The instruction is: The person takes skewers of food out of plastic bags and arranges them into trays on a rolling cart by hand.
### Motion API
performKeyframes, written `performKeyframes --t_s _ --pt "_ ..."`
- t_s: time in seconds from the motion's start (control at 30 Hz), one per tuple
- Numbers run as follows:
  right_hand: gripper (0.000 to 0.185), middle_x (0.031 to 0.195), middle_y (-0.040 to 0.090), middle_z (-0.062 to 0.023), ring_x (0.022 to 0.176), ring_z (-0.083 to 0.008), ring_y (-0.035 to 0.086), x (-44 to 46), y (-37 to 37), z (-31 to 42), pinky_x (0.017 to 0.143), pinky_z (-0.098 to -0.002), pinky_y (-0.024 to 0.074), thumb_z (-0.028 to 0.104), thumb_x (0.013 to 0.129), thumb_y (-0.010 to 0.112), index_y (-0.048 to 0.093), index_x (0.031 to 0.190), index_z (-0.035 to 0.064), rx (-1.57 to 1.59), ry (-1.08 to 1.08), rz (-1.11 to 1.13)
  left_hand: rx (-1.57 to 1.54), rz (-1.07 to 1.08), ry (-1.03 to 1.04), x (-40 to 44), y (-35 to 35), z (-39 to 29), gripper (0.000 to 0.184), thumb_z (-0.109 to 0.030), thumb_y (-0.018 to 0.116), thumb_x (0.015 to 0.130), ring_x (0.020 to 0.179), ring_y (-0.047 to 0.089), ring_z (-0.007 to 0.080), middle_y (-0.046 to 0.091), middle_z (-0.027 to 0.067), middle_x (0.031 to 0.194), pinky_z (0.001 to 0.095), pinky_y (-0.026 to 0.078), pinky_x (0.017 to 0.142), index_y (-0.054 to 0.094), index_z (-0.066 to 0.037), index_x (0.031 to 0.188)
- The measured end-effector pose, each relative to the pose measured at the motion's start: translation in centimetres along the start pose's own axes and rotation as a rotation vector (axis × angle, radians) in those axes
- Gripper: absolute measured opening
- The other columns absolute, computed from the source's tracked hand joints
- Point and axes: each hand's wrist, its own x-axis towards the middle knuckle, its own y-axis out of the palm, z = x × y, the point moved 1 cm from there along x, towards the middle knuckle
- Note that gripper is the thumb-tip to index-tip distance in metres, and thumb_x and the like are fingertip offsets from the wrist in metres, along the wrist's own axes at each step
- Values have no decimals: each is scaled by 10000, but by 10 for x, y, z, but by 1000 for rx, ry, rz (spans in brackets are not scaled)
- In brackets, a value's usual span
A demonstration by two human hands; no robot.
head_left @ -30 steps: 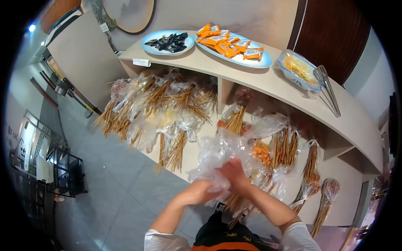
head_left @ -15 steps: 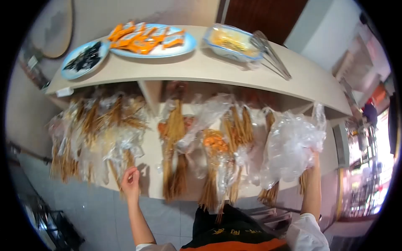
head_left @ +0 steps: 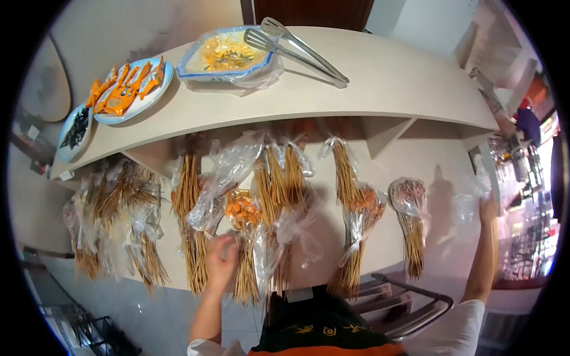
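My right hand (head_left: 488, 210) is at the far right end of the shelf, closed on a clear plastic bag (head_left: 466, 209) that hangs beside the side panel. My left hand (head_left: 222, 256) hovers before the shelf with its fingers loosely curled and apart, nothing visible in them. Nearest to it is a bagged bundle of skewers with orange food (head_left: 243, 212), sticks pointing down toward me. Left of that lies another bundle of skewers (head_left: 189, 196). Further right are bagged skewers with reddish food (head_left: 363, 204) and a separate bagged bundle (head_left: 409, 199).
On the counter top (head_left: 386, 71) stand a blue-rimmed dish with yellow food (head_left: 222, 53), metal tongs (head_left: 303, 52), a plate of orange packets (head_left: 127, 89) and a small dish of black packets (head_left: 75, 130). More bagged skewers (head_left: 116, 207) fill the left compartment. A metal rack (head_left: 409, 296) stands below right.
My right hand has moved right with the plastic bag, uncovering skewers behind it. The bag looks smaller in view. My view has shifted right, and my left hand is now before the middle bundles.
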Motion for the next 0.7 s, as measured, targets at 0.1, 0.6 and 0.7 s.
performKeyframes --t_s 0.1,0.6,0.7 --pt "560 1169 440 -122 1012 -303 462 25 -92 81 816 -437 387 217 644 676 438 1143 127 -262 189 89 120 -8 50 -3 40 -18 216 -58 594 690 921 511 298 555 128 982 341 396 816 564 -39 903" --pt "786 1223 403 -145 990 -328 505 94 112 42 804 -387 432 185 688 663 177 1302 123 -84 -6 188 836 -210 20 132 35 17 586 -140 631 645 1031 456 318 476 174 1131 452 370 821 425 -153 1193" --pt "710 1165 447 -165 972 -331 510 73 3 102 789 -397 437 221 693 661 251 1258 92 14 170 299 786 107 -353 164 39 26 380 -173 602 693 831 565 321 586 175 903 425 438 699 537 -125 1064"
